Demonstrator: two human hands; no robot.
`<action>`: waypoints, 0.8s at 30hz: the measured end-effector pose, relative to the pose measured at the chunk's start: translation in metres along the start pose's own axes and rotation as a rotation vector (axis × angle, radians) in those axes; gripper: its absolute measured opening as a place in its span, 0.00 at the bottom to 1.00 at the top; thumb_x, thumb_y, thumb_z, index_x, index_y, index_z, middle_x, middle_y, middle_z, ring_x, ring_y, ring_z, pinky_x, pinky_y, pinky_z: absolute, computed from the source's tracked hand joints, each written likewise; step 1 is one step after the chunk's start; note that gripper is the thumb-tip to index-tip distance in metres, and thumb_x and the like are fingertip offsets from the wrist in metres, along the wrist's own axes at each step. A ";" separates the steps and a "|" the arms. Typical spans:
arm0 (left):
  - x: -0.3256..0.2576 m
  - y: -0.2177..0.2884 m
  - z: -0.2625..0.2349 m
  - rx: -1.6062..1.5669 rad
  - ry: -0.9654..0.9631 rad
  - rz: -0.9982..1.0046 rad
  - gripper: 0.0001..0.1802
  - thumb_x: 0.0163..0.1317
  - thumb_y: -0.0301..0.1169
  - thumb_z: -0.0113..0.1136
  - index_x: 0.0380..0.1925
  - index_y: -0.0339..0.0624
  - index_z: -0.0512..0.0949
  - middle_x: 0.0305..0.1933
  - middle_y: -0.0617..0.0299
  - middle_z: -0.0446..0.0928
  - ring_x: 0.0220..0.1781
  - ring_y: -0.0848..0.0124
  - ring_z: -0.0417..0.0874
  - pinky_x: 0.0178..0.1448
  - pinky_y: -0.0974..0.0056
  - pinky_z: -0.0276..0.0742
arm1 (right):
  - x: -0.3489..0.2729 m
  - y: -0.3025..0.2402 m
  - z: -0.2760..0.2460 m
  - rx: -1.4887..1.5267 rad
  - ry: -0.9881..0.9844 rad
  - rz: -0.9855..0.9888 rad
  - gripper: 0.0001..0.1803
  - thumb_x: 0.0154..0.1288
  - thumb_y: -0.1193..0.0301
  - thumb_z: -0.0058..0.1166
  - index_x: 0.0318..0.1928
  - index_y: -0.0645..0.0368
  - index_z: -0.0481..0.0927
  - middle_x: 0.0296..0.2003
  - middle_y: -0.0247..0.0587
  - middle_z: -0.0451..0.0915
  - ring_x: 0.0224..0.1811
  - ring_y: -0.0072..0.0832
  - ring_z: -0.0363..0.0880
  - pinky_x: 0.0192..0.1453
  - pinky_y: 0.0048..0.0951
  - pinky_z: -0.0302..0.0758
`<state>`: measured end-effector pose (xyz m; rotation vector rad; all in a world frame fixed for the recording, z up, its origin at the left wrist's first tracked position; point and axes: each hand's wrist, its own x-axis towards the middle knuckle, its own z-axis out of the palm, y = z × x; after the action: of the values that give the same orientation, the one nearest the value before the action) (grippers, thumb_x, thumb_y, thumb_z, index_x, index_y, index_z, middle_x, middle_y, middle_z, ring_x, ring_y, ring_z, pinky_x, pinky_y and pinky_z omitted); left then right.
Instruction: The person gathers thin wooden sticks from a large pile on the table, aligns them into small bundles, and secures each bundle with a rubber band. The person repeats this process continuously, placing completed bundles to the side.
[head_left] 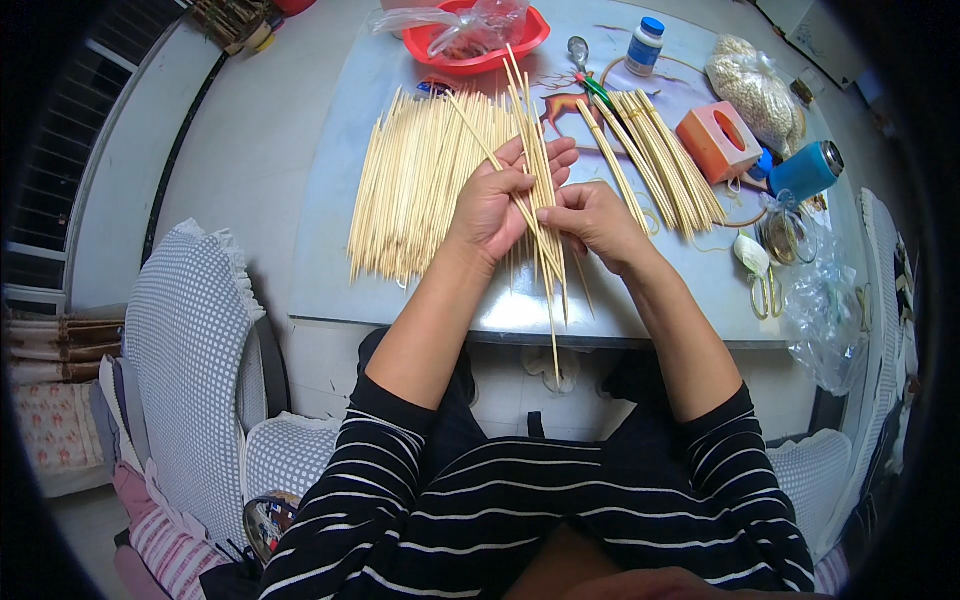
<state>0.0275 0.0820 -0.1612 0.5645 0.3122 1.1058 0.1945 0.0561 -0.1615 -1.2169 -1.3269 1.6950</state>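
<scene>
At twelve o'clock, thin sticks (533,130) are held across the left hand (492,208) under its thumb and pinched lower down by the right hand (600,225). A batch is apparently being gathered; uneven ends probably need to be aligned next. On the pale surface (325,270), a loose pile (415,190) is spread at eleven, bunches (665,165) are laid at two, and a red basin (475,66) is set at twelve. A checked chair (190,350) is placed at nine.

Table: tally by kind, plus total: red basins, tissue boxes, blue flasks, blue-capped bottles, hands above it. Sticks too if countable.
Red basin: 1
Tissue box: 1
Blue flask: 1
Blue-capped bottle: 1
Left hand, right hand: 2
Sticks: too overlapped to count, left out
Total: 6
</scene>
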 end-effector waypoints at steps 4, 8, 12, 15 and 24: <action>0.001 -0.005 -0.003 0.013 -0.010 0.012 0.38 0.53 0.10 0.40 0.70 0.24 0.53 0.66 0.32 0.67 0.68 0.49 0.73 0.70 0.54 0.76 | 0.001 0.003 -0.001 -0.005 0.005 0.003 0.11 0.63 0.68 0.65 0.27 0.60 0.81 0.15 0.28 0.73 0.12 0.15 0.66 0.16 0.20 0.58; 0.000 -0.011 -0.002 0.048 0.054 0.030 0.42 0.53 0.09 0.41 0.72 0.29 0.48 0.66 0.31 0.67 0.66 0.50 0.75 0.69 0.54 0.76 | 0.001 0.005 0.001 0.008 0.018 0.031 0.11 0.63 0.67 0.64 0.27 0.59 0.80 0.15 0.28 0.73 0.12 0.16 0.66 0.16 0.20 0.59; 0.000 -0.014 -0.002 0.073 0.104 0.042 0.44 0.54 0.09 0.41 0.74 0.35 0.46 0.65 0.31 0.67 0.65 0.51 0.76 0.68 0.54 0.76 | 0.000 0.004 0.001 0.033 0.017 0.071 0.12 0.64 0.67 0.64 0.26 0.58 0.79 0.15 0.28 0.72 0.12 0.16 0.66 0.16 0.21 0.60; 0.000 -0.014 -0.004 0.084 0.112 0.046 0.45 0.56 0.10 0.41 0.75 0.37 0.43 0.65 0.31 0.68 0.64 0.51 0.76 0.67 0.55 0.77 | -0.001 0.002 0.002 0.054 -0.004 0.095 0.12 0.64 0.66 0.63 0.26 0.58 0.78 0.15 0.28 0.72 0.13 0.16 0.66 0.16 0.21 0.61; 0.002 -0.009 0.007 0.324 0.129 0.166 0.45 0.58 0.10 0.44 0.77 0.40 0.43 0.59 0.38 0.74 0.48 0.64 0.81 0.54 0.63 0.82 | 0.001 -0.003 0.012 0.061 0.006 0.024 0.17 0.68 0.60 0.62 0.28 0.58 0.77 0.16 0.28 0.72 0.14 0.16 0.67 0.18 0.21 0.63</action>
<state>0.0379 0.0788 -0.1606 0.8184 0.5708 1.2643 0.1828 0.0537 -0.1586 -1.2061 -1.2533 1.7344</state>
